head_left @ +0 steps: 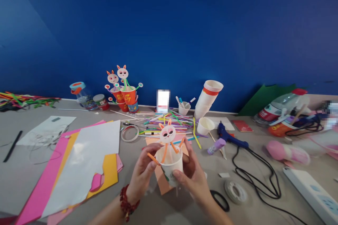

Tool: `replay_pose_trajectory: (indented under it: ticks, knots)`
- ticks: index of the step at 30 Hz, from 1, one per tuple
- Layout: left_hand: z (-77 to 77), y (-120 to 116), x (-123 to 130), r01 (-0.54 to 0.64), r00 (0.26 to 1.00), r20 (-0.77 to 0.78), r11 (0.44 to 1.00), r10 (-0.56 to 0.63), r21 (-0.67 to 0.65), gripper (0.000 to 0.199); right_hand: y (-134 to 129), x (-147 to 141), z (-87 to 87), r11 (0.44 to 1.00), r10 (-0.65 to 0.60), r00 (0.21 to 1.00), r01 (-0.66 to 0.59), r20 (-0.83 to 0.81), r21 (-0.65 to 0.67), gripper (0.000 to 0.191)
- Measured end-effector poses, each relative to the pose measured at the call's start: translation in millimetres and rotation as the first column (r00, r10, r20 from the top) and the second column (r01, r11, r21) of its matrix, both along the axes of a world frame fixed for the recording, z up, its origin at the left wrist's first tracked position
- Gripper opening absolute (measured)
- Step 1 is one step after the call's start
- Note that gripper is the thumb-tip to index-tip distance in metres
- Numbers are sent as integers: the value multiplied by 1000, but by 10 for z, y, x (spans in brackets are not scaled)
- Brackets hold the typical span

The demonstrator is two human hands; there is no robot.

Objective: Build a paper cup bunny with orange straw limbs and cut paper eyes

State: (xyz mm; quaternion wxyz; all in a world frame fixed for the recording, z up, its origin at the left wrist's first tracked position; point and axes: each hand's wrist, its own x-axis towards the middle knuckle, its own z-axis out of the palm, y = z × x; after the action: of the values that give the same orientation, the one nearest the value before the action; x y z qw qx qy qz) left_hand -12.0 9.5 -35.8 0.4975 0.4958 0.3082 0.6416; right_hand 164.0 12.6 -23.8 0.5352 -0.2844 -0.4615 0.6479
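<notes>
Between my two hands is a white paper cup [169, 163] with a green print, lifted above the table and tilted a little toward me. A round paper rabbit face [167, 134] with orange-pink ears stands above its rim on orange pipe cleaners [165, 153]. My left hand [144, 163], a beaded bracelet on its wrist, curls around the left side, fingers by the orange strip sticking out there. My right hand [194, 170] grips the other side, thumb on the front and a finger up by the right orange strip. Orange paper [161, 179] lies beneath.
Coloured paper sheets [79, 158] lie left. Behind are pipe cleaners [158, 123], finished rabbit cups [128, 95] and stacked cups [208, 98]. At right are a blue glue gun [229, 137] with a looping cord, a glue stick [216, 146], clear tape [236, 191], scissors [220, 200] and a power strip [314, 190].
</notes>
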Motion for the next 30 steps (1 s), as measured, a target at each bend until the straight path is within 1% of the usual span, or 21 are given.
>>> replay_pose_trajectory:
  ticks: [5, 11, 13, 15, 19, 25, 30]
  knots:
    - [-20, 16, -9, -52, 997, -46, 997, 55, 64, 26, 2, -6, -17, 1000, -1, 1000, 1, -12, 8, 109]
    - [-14, 35, -44, -32, 994, -97, 993, 43, 113, 22, 0, -5, 31, 1000, -6, 1000, 6, 0, -15, 108]
    - [-13, 34, -51, -29, 994, -104, 994, 40, 109, 22, -3, -8, 26, 1000, -6, 1000, 6, -3, -9, 109]
    - [-13, 29, -45, -31, 997, -66, 997, 36, 68, 26, -4, -10, 0, 1000, -10, 1000, 10, 1, 2, 110]
    - [-15, 15, -12, -4, 999, 50, 998, 7, -67, 38, -2, -7, -67, 1000, -27, 999, 27, 22, 16, 113]
    - [-44, 1, 14, 51, 998, 47, 986, -44, -157, 43, 1, -11, -119, 999, -43, 999, 42, 26, 17, 112]
    - [-170, -28, 54, 54, 996, 84, 976, -37, -213, 42, -14, -41, -125, 997, -68, 997, 68, 19, 23, 114]
